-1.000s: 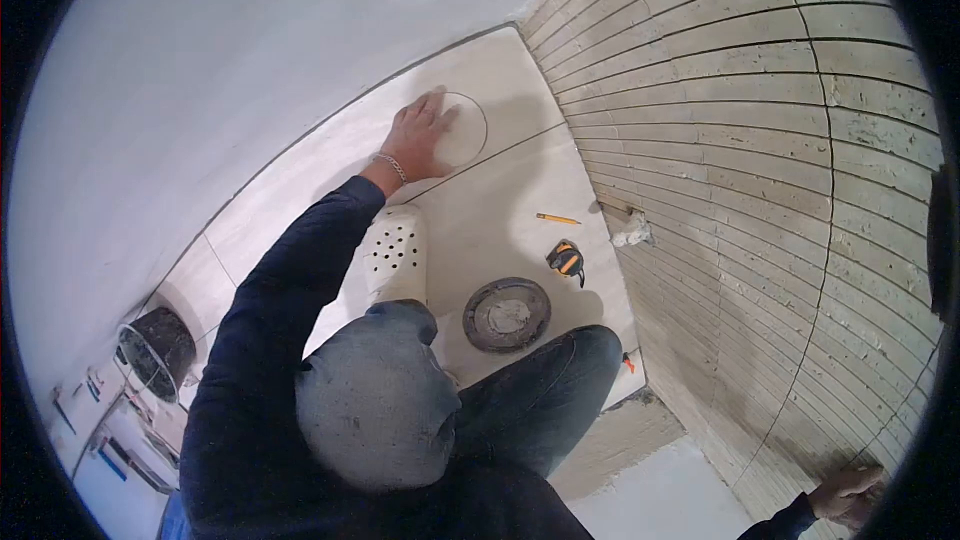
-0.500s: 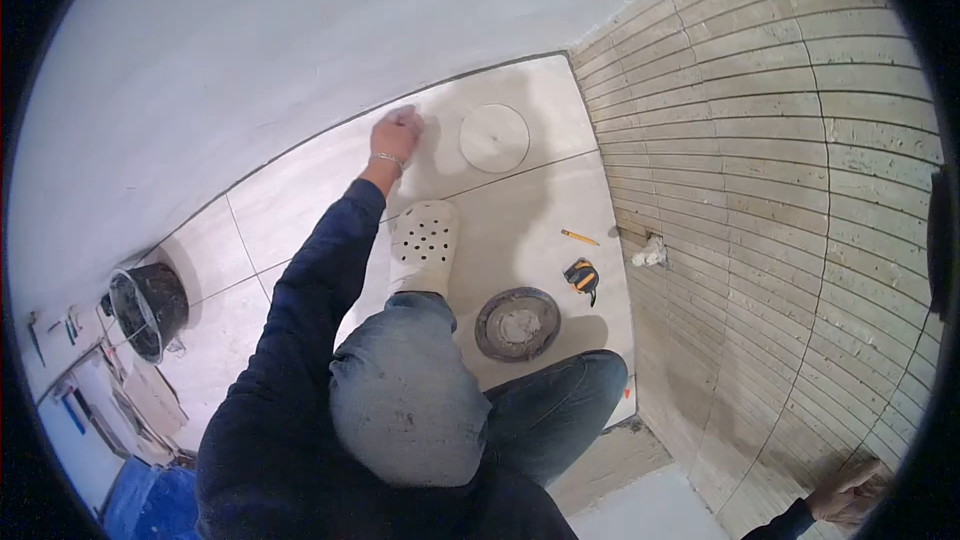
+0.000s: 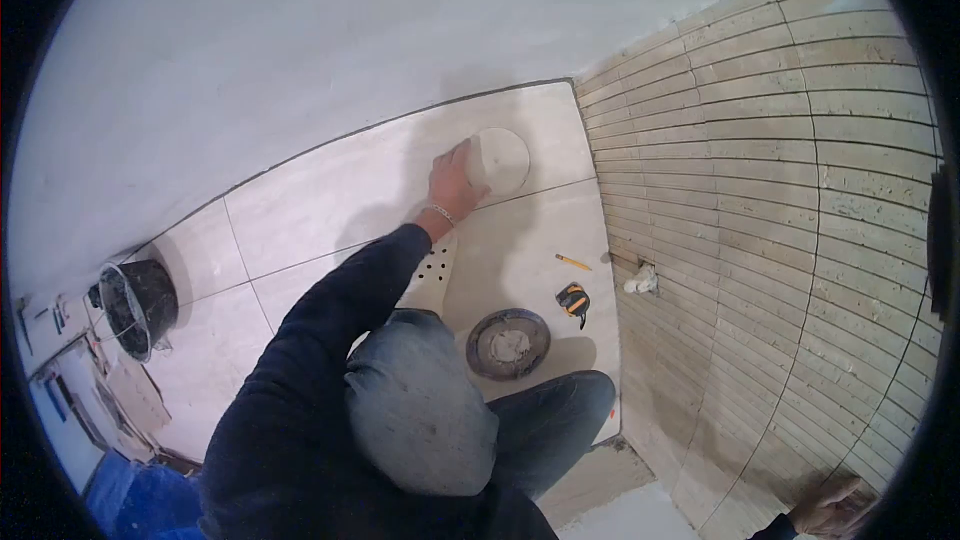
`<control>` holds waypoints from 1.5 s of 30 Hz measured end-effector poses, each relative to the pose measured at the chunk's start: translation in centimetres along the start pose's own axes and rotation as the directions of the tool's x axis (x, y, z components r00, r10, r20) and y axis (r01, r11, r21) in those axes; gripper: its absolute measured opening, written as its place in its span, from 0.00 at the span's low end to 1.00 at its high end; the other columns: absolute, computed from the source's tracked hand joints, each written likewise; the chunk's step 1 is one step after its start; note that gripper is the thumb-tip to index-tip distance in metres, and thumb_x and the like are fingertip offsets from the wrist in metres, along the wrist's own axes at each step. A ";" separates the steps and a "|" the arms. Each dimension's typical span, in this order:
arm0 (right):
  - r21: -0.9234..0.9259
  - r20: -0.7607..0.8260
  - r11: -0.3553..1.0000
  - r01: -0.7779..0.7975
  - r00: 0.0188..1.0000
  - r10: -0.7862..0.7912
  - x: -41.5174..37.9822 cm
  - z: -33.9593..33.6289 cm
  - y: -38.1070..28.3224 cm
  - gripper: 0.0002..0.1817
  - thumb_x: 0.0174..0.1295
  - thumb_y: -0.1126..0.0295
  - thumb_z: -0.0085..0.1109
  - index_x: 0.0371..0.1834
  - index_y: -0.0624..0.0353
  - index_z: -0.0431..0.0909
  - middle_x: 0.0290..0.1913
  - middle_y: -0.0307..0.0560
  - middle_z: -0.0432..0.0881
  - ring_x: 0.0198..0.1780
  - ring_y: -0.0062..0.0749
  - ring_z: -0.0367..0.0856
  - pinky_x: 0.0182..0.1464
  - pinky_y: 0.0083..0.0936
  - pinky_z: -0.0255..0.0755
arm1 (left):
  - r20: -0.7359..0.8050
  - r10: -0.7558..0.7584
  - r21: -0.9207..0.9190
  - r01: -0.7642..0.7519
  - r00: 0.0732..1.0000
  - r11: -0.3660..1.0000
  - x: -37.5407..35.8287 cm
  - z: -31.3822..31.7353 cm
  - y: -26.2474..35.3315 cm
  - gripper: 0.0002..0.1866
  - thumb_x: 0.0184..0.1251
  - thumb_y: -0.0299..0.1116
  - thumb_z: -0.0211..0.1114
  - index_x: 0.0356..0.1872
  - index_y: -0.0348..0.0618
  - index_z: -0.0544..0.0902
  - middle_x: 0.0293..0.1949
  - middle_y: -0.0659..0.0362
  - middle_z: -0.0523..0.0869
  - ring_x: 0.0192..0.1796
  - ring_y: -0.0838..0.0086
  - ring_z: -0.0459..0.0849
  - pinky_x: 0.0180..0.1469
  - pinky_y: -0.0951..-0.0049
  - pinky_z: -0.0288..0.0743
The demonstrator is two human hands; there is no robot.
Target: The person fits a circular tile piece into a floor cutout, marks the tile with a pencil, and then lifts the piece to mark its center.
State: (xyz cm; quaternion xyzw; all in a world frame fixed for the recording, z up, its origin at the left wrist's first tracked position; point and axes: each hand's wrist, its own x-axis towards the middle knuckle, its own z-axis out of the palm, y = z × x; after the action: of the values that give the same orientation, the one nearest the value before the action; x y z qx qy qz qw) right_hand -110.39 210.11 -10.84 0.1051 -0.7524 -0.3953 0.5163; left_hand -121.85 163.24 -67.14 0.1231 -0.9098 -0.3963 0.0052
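My left hand (image 3: 457, 181) is at the left edge of a round disc (image 3: 507, 162) outlined in the pale floor tile. Its fingers are curled, with something pale and blurred at their tips that I cannot make out. Far off at the lower right, my right hand (image 3: 832, 508) rests against the grooved tiled wall (image 3: 760, 240) with its fingers apart and nothing visible in it. A light perforated clog (image 3: 430, 280) shows partly behind my left forearm.
On the floor lie a dark round dish (image 3: 508, 344) with grey material, a tape measure (image 3: 573, 302) and a yellow pencil (image 3: 573, 261). A black bucket (image 3: 142, 305) stands at the left. Tile pieces (image 3: 135, 390) and a blue bag (image 3: 140, 500) are at the lower left.
My left hand has moved right across the floor, from beside the disc to its left edge. The view has shifted slightly. My right hand stays at the wall.
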 end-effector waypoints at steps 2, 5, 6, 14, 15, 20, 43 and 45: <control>-0.003 -0.027 1.000 0.026 0.999 -0.026 -0.4 0.1 0.6 0.33 0.68 0.49 0.60 0.66 0.65 0.69 0.72 0.63 0.62 0.73 0.62 0.58 0.71 0.63 0.54 | -0.047 -0.086 -0.078 0.083 0.995 0.994 -0.6 -0.3 1.2 0.38 0.55 0.35 0.71 0.69 0.40 0.68 0.65 0.46 0.74 0.64 0.53 0.74 0.68 0.58 0.67; 0.012 -0.032 1.000 -0.019 0.999 0.019 -0.5 0.2 0.2 0.34 0.68 0.50 0.60 0.67 0.65 0.68 0.71 0.64 0.63 0.73 0.63 0.57 0.70 0.64 0.54 | -0.143 -0.267 -0.263 0.224 0.953 0.939 -1.2 2.3 -1.2 0.30 0.63 0.30 0.63 0.68 0.37 0.69 0.62 0.43 0.77 0.62 0.47 0.75 0.66 0.56 0.69; -0.010 -0.027 1.000 0.010 1.000 -0.010 -0.7 0.2 0.7 0.33 0.69 0.50 0.60 0.67 0.65 0.68 0.71 0.65 0.63 0.73 0.65 0.58 0.70 0.64 0.54 | -0.117 -0.315 -0.350 0.257 0.942 0.901 -1.8 3.0 -1.5 0.28 0.65 0.29 0.60 0.67 0.36 0.69 0.62 0.42 0.77 0.62 0.47 0.76 0.65 0.55 0.70; -0.122 0.003 0.992 0.014 1.000 -0.014 -0.3 -0.2 0.3 0.33 0.70 0.48 0.57 0.66 0.65 0.68 0.71 0.66 0.63 0.71 0.67 0.60 0.66 0.67 0.56 | -0.012 -0.435 -0.612 0.337 0.901 0.716 -3.4 1.7 1.2 0.25 0.66 0.19 0.50 0.66 0.33 0.68 0.65 0.40 0.75 0.68 0.51 0.75 0.66 0.61 0.72; -0.114 -0.004 0.993 0.017 1.000 -0.018 -0.5 -0.2 0.5 0.33 0.70 0.48 0.57 0.66 0.65 0.68 0.71 0.66 0.63 0.71 0.67 0.60 0.66 0.67 0.56 | 0.046 -0.450 -0.642 0.371 0.892 0.671 -3.4 0.0 2.3 0.27 0.64 0.17 0.48 0.67 0.33 0.66 0.66 0.41 0.74 0.70 0.54 0.73 0.69 0.63 0.70; -0.101 -0.019 0.994 0.031 0.999 -0.033 -0.1 -0.3 0.1 0.34 0.70 0.47 0.55 0.66 0.66 0.67 0.71 0.66 0.63 0.71 0.68 0.60 0.66 0.68 0.57 | 0.145 -0.439 -0.757 0.385 0.887 0.528 -3.7 0.6 1.5 0.33 0.58 0.10 0.45 0.69 0.33 0.63 0.68 0.43 0.72 0.74 0.60 0.69 0.74 0.66 0.63; -0.201 -0.006 0.978 0.053 0.998 -0.055 -1.2 0.7 5.6 0.32 0.66 0.45 0.61 0.55 0.66 0.82 0.56 0.64 0.80 0.62 0.54 0.74 0.65 0.46 0.68 | 0.065 -0.434 -0.649 0.368 0.899 0.666 -1.8 2.1 -2.9 0.22 0.68 0.23 0.57 0.64 0.35 0.73 0.55 0.46 0.85 0.60 0.67 0.83 0.61 0.71 0.76; -0.178 0.019 0.983 0.050 0.999 -0.048 -2.2 1.0 7.8 0.35 0.61 0.40 0.63 0.55 0.64 0.83 0.58 0.65 0.79 0.63 0.57 0.73 0.66 0.48 0.67 | 0.118 -0.414 -0.609 0.395 0.902 0.687 -1.7 1.4 -2.4 0.24 0.66 0.20 0.56 0.65 0.35 0.71 0.56 0.49 0.85 0.59 0.68 0.83 0.60 0.72 0.76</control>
State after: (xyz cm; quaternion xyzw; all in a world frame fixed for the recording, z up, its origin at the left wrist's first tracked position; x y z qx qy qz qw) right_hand -108.30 217.03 -6.99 0.0739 -0.7148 -0.4745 0.5083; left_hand -119.78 163.03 -69.67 0.3177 -0.6783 -0.6620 -0.0288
